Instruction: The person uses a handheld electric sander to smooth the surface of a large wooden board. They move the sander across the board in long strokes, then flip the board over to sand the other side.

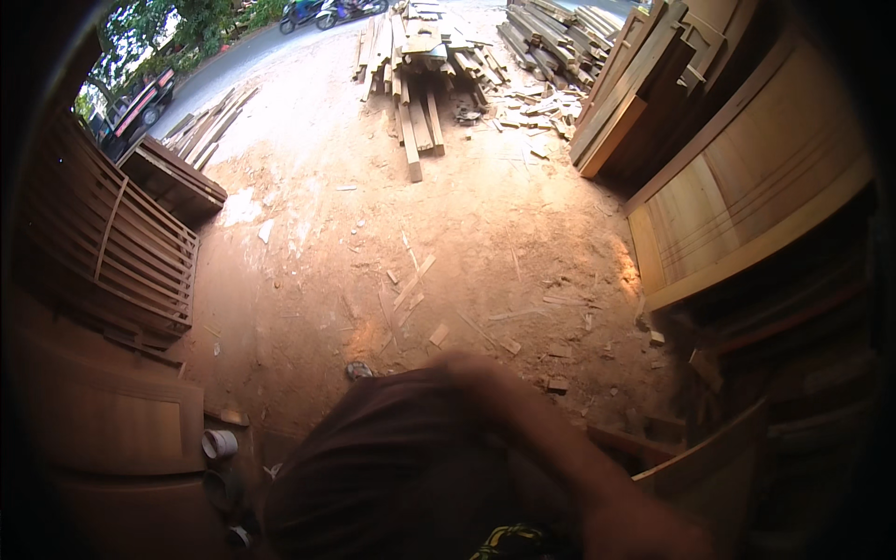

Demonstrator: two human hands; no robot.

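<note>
down at the low left, a white pot (220, 444) sits close by a brown panel (103, 425), and a bump from a foot could knock it over. in the middle is dark cloth (373, 448) on the person, with a loose stick (413, 283) and other scraps past it — stepping on one could make a foot slip. a bare arm (551, 439) runs from the cloth to the low right, blurry and dim. i can't tell which arm it is, and no hand shows clearly, so i can't tell if the grip is spread, pressed together or pinching something. the nearest thing is a wood board (707, 457), tilted just right of the arm; a careless swing that way could scrape the skin. farther right a big door panel (747, 177) leans, and a hard knock might make it slide. now the room: a frame with slats (140, 252) stands on the left, with a grey road (233, 70) and motorbikes (327, 14) out past the open front. the ground (308, 243) is brown and dusty — very bright farther out. a heap of planks (411, 56) lies top middle, and tall boards (635, 89) lean top right.
</note>
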